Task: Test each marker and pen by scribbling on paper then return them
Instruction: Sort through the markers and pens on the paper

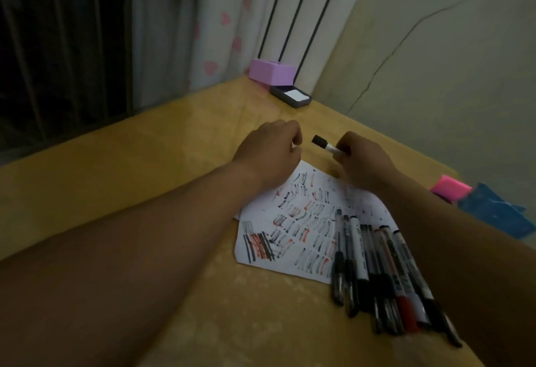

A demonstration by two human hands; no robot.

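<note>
Marker [327, 147], gripped in the right hand [362, 163] beyond the paper's [293, 221] far edge, points its black end up-left toward the curled left hand [269, 149], contents unclear. Table [145, 163] runs wide leftward; pens [377, 265] crowd the paper's right edge.

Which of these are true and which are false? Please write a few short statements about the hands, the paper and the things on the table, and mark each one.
1. The right hand holds a marker. True.
2. The paper is blank. False: black and red scribbles cover much of it.
3. A row of pens and markers lies over the paper's near right edge. True.
4. The purple box stands on the paper. False: it stands at the far edge of the table, apart from the paper.
</note>
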